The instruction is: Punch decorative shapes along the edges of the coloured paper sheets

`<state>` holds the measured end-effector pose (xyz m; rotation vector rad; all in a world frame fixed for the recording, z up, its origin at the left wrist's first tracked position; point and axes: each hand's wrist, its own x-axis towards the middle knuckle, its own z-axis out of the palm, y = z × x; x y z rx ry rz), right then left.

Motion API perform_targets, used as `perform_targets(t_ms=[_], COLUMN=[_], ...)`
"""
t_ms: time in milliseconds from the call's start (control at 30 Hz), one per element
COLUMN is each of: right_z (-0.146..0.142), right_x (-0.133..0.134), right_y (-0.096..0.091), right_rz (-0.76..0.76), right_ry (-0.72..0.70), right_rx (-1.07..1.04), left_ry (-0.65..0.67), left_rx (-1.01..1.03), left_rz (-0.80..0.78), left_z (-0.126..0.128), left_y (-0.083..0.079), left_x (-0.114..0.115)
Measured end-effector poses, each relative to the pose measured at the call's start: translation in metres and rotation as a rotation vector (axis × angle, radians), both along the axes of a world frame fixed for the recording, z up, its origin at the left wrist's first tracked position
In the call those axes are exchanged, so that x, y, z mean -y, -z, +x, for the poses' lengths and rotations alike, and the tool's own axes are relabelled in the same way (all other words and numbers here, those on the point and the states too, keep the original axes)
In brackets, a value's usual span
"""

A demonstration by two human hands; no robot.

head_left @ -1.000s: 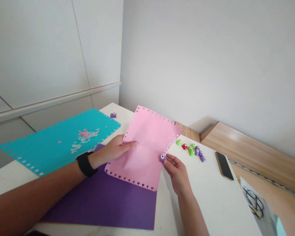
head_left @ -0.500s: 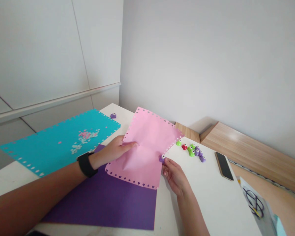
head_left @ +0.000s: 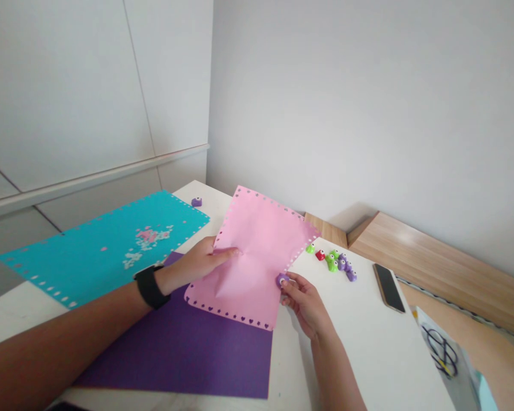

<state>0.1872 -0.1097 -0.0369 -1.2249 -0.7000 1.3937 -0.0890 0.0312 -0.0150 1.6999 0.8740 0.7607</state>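
Note:
A pink paper sheet (head_left: pixel 261 240) is held up at a tilt, with small heart, star and other shapes punched along its edges. My left hand (head_left: pixel 206 256) is closed on its left side, thumb on top and the other fingers hidden behind. At the sheet's right edge sits a small purple craft hole punch (head_left: pixel 280 279). My right hand (head_left: pixel 305 301) pinches this punch, its thumb pressed against the round white button. Beneath the pink sheet lies a large purple sheet (head_left: pixel 188 359).
A turquoise sheet (head_left: pixel 85 257) with punched edges bears loose paper bits (head_left: pixel 152 235). Another purple punch (head_left: pixel 196 202) stands behind it. Several green, red and purple punches (head_left: pixel 333 261) cluster at right, near a phone (head_left: pixel 388 287). Coiled dark cord (head_left: pixel 440 351) lies beyond the white table (head_left: pixel 368 354).
My right thumb has come over the front of the purple punch, and the punch has turned slightly at the paper's edge. My left hand keeps its hold on the pink sheet.

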Motion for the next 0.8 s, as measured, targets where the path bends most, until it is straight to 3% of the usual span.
perform_targets(t_ms=[267,800], right_z=[-0.0015,-0.0097], right_x=[-0.0019,-0.0012], right_y=[-0.0018,-0.0008], right_rz=[0.061,0.135], right_ry=[0.046,-0.010], right_rx=[0.054,0.054], left_ry=[-0.002,-0.008], left_rx=[0.007,-0.026], left_rz=[-0.022,0.046], left_z=[-0.0002,0.0009], left_y=[-0.0020,-0.0026], left_x=[0.0016,0.0013])
